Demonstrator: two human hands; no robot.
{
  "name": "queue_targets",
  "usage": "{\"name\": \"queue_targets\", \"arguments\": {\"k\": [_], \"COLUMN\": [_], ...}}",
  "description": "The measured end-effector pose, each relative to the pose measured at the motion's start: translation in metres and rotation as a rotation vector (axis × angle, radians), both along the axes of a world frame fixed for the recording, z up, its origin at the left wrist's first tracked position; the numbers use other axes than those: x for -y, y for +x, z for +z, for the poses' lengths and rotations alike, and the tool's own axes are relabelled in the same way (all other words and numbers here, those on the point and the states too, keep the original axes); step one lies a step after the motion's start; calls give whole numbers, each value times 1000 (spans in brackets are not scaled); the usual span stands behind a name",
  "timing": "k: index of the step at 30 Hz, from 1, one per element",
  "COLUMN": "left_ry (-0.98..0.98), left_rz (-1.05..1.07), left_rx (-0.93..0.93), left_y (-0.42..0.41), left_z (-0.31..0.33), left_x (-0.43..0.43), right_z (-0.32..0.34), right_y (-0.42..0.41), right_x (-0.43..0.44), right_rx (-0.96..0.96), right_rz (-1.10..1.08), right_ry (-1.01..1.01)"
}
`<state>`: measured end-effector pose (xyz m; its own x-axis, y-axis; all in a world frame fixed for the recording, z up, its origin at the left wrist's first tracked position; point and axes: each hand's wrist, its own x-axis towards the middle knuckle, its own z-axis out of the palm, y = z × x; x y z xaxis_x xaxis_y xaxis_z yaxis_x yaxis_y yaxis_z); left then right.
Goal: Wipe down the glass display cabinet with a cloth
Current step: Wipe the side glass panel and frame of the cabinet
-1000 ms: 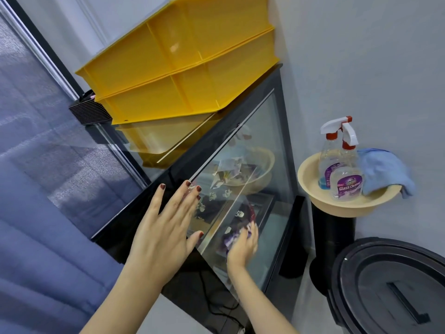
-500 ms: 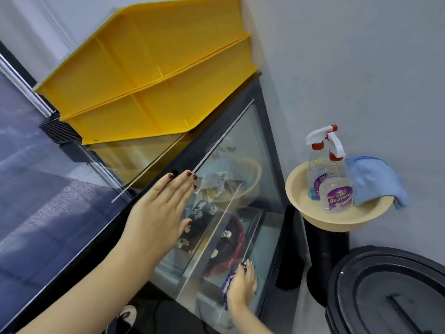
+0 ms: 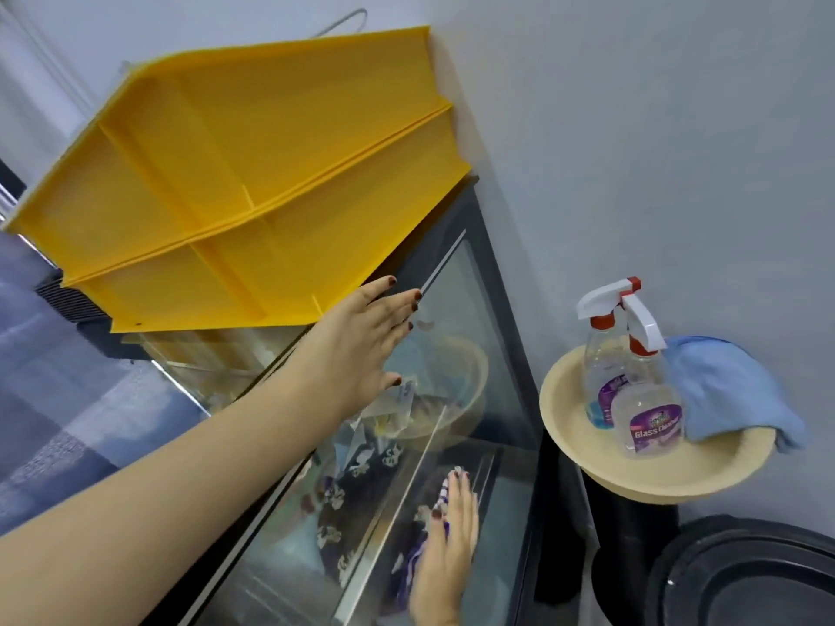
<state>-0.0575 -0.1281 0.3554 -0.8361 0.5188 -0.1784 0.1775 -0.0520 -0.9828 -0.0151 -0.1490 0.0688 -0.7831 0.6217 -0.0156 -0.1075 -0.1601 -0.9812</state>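
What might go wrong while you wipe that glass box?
The yellow trays sit stacked on top, right by the left hand; a bump might slide them off. The right hand presses the cloth flat against the glass front, so pushing hard might strain the pane. The basin holding spray bottles perches on a narrow black stand close by; an elbow might tip it.

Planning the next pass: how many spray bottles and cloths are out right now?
Spray bottles: 2, front spray bottle and rear spray bottle, in the beige basin
Cloths: 2, blue cloth on the basin, patterned cloth under the right hand
Total: 4
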Motion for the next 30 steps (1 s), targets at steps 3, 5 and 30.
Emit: {"name": "queue_targets", "arguments": {"k": [3, 5, 30], "left_ry": [-14, -78, -34], "left_rz": [-13, -35, 53], "left_rx": [-14, -66, -19], "left_y": [-19, -34, -59], "left_z": [-4, -9, -14], "left_x": [-12, -22, -43], "right_z": [8, 33, 32], "right_y": [-55, -82, -122], "right_x": [-47, -69, -77], "right_rx": [302, 275, -318], "right_rz": [37, 42, 69], "right_ry": [-416, -459, 24]}}
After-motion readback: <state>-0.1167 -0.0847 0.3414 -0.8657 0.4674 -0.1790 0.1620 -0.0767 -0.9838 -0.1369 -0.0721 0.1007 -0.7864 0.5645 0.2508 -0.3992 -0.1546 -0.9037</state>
